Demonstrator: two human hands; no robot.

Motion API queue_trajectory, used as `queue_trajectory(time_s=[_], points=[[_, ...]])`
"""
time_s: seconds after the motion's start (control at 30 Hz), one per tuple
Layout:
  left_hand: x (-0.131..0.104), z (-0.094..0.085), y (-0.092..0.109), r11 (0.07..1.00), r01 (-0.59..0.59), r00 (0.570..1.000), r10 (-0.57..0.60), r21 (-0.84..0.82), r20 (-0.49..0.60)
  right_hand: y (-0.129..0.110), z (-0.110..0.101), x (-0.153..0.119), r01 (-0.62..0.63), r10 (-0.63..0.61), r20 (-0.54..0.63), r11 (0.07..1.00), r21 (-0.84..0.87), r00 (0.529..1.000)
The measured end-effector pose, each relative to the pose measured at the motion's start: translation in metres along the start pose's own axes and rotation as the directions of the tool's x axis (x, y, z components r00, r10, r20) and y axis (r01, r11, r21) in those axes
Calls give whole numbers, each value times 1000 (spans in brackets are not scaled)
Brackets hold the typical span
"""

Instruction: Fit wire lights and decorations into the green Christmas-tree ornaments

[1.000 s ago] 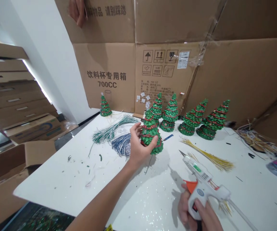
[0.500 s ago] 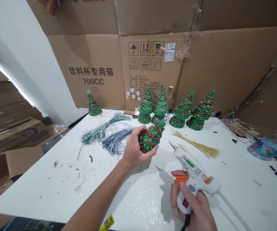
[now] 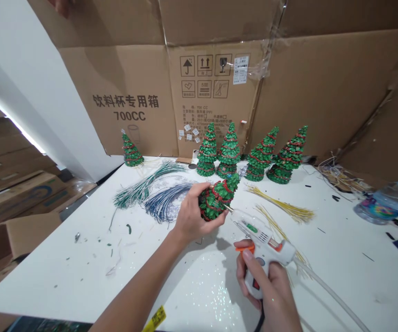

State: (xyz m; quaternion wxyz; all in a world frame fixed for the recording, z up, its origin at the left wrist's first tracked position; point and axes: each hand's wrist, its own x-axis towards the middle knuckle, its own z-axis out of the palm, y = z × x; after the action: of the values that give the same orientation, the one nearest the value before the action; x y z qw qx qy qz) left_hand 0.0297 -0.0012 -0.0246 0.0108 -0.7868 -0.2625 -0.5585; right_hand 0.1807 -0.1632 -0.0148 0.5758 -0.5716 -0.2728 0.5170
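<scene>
My left hand [image 3: 195, 214] grips a small green tree [image 3: 216, 199] with red garlands, tilted with its top to the right. In my right hand [image 3: 266, 281] is a white glue gun [image 3: 261, 237], with a finger on its orange trigger. The gun's metal tip reaches the right side of the held tree; whether it touches is hard to tell. Behind stand several similar trees, one pair in the middle [image 3: 206, 152] and one at the right [image 3: 287, 157]. A smaller tree [image 3: 132, 150] stands at the far left.
On the white table [image 3: 91, 295] lie green wires [image 3: 147, 184], blue wires [image 3: 166, 200] and yellow wires [image 3: 285, 203]. A plastic bottle [image 3: 385, 203] lies at the right. Cardboard [image 3: 130, 74] rises behind. Another person's hand [image 3: 61, 7] shows at the top left.
My right hand has moved the glue gun left and up, bringing its tip to the held tree. The orange trigger looks more pressed. My left hand keeps hold of the tree.
</scene>
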Motion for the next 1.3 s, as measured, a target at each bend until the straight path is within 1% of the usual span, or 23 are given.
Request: queue_trajectory(time_s=[0.2,0.3,0.43,0.7,0.87,0.97,1.17,1.3], points=[[2,-1,1,1000,-21,1000,21,0,1,0,-1,0,22,-22,1,999,-30,1000],[2,-1,0,999,-40,999,40,9,-7,0,1,-2,16,-17,-22,1000,-23,1000],[1,-1,-1,998,-62,998,62,5,-6,-3,3,-5,43,-45,-50,998,-54,998],[0,0,-2,997,-80,997,80,7,-5,-11,0,-7,63,-66,-24,993,-103,998],[-1,2,-5,995,-99,995,99,-3,4,-10,-4,-5,42,-51,-48,986,-163,998],[-1,2,-6,994,-111,994,111,-17,8,-11,-6,-4,36,-47,-60,985,-170,997],[0,2,-7,992,-124,992,124,-32,28,-14,-10,-2,18,-33,-64,974,-226,997],[0,1,-7,991,-131,991,131,-27,30,-12,-11,0,6,-20,-65,978,-207,998]])
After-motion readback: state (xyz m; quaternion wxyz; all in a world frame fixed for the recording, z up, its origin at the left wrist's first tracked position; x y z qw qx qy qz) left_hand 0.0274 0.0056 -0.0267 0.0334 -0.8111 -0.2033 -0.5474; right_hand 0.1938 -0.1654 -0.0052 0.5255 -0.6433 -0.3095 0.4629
